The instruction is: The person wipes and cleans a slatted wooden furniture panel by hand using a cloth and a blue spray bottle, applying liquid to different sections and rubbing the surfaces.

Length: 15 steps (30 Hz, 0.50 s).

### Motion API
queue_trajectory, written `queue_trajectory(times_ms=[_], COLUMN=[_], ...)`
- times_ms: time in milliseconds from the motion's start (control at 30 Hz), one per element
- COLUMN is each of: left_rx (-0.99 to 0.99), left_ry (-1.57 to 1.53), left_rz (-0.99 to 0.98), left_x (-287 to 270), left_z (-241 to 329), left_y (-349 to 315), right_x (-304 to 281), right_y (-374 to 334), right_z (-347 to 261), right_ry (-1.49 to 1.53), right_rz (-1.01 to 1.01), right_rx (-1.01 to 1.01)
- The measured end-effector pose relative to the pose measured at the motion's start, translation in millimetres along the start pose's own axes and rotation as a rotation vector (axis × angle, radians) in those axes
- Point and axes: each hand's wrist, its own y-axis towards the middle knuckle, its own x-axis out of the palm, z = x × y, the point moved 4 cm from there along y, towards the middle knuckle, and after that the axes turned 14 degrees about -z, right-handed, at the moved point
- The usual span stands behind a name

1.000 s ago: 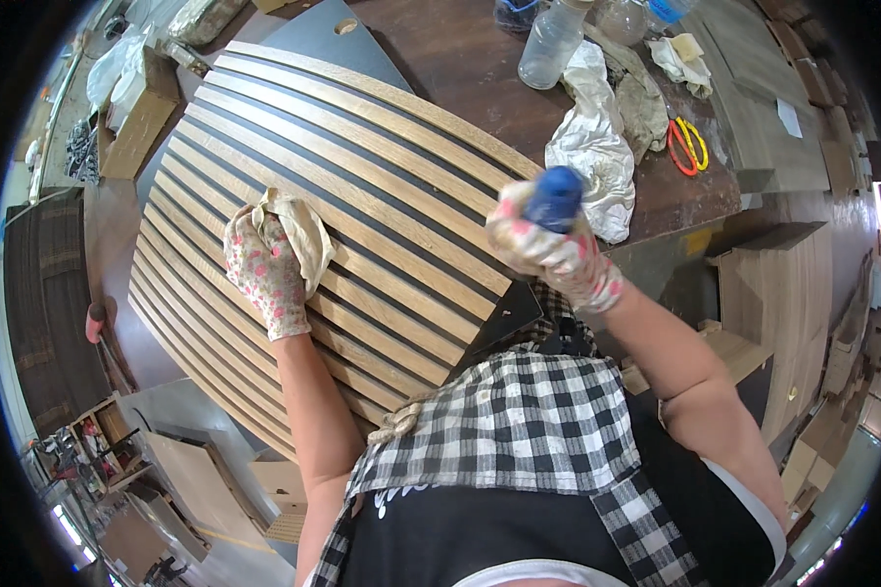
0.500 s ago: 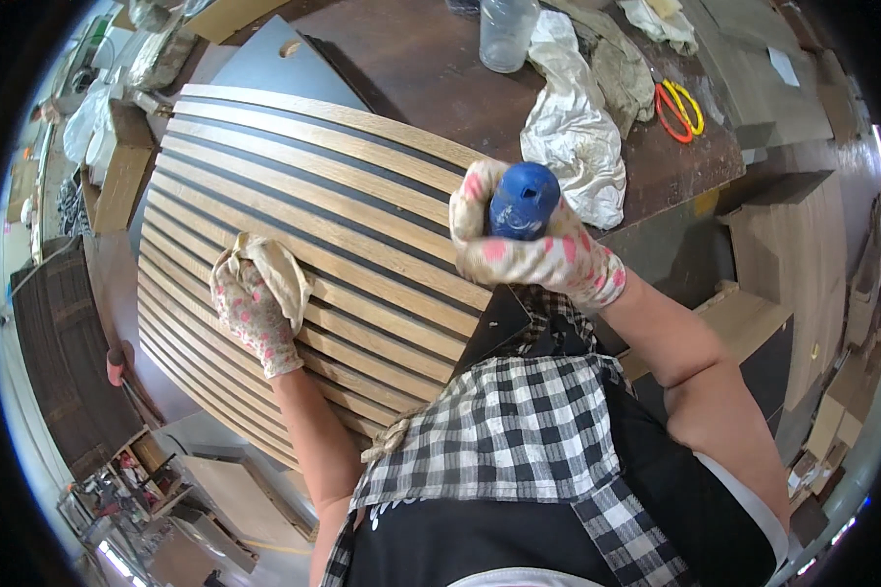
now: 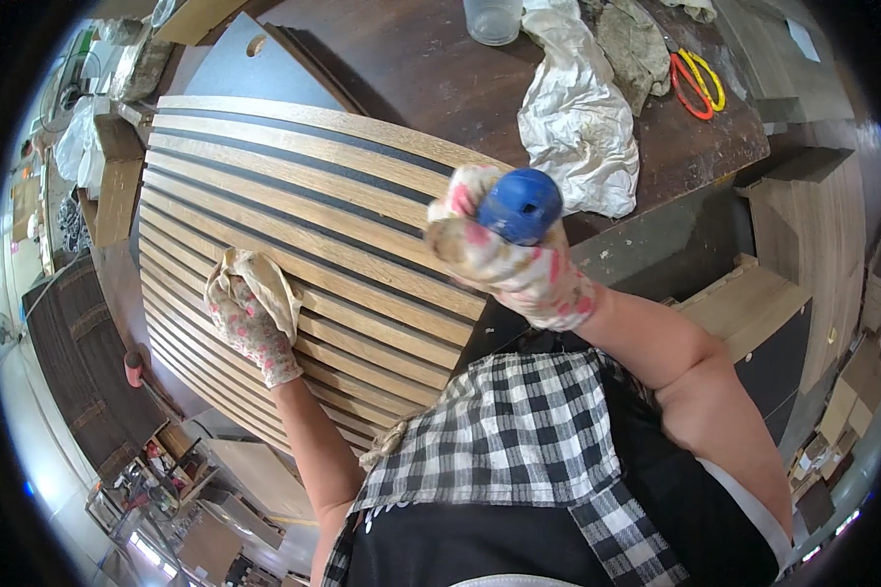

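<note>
In a white glove with pink spots, my left hand (image 3: 249,331) is closed on a cream cloth (image 3: 280,293). The cloth rests against a slatted wood panel (image 3: 370,227) of pale strips with dark gaps. My right hand (image 3: 519,266), gloved the same way and soiled, wraps round a blue, round-ended object (image 3: 517,203) with a small dark hole facing up. The rest of that object is hidden by the fingers, so its kind cannot be told. It is held above the panel's right edge.
The panel lies on a dark brown worktable (image 3: 401,68). Beyond it are a grey board (image 3: 255,83), a clear plastic cup (image 3: 492,22), crumpled white cloth (image 3: 579,127) and scissors with red and yellow handles (image 3: 697,86). A cardboard box (image 3: 117,186) stands left, wooden boards (image 3: 754,305) right.
My right hand has shifted slightly left and down, and the blue object is tilted more toward me. My left hand stays on the cloth. The view has shifted a little.
</note>
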Motion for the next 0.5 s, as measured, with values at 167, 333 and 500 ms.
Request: queue_trajectory(times_ms=[167, 333, 500], left_rx=[-0.016, -0.05, 0.006], left_ry=[0.198, 0.061, 0.133], left_rz=[0.047, 0.056, 0.066], left_x=[-1.9, -2.1, -8.0], left_z=[7.8, 19.3, 28.5], left_y=[-3.6, -4.0, 2.7], right_x=[-3.6, -10.5, -47.1], right_y=[19.8, 37.7, 106.6], right_z=[11.7, 5.3, -43.3], right_ry=[-0.013, -0.109, -2.123], right_rz=[0.346, 0.183, 0.718], right_rx=[-0.337, -0.156, -0.134])
